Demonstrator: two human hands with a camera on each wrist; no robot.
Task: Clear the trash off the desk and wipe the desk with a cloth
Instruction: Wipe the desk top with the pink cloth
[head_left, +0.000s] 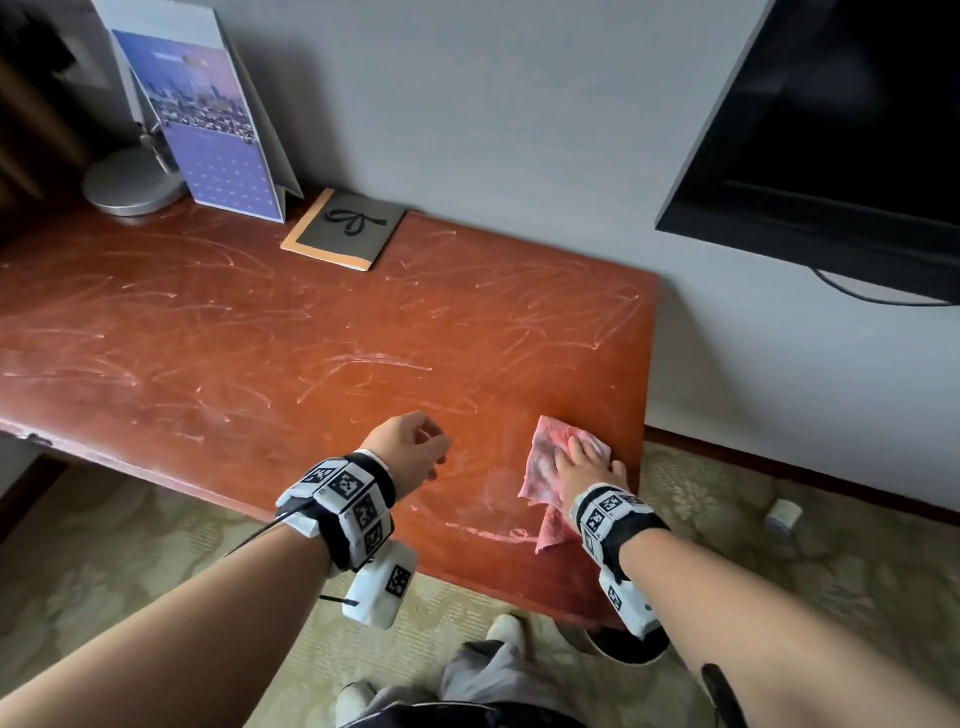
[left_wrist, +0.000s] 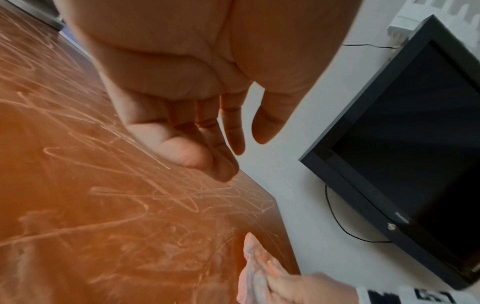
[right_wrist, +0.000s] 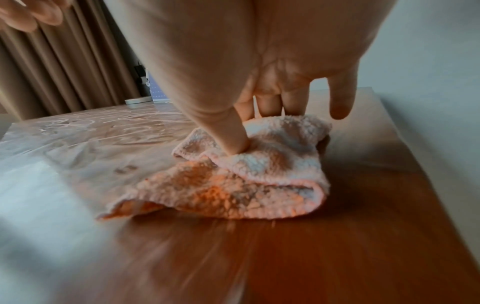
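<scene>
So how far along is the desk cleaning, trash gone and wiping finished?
Done: no trash shows on the scuffed red-brown wooden desk. In hand: the right hand presses the crumpled pink fluffy cloth flat at the near right corner; the left hand hovers empty. Left: pale streaks cover most of the desk.

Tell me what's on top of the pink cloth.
The right hand presses flat on the pink cloth, which lies on the desk. The desk surface beneath it is covered.

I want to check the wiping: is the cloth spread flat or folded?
Folded. The cloth lies doubled over in bunched layers under the right hand.
</scene>
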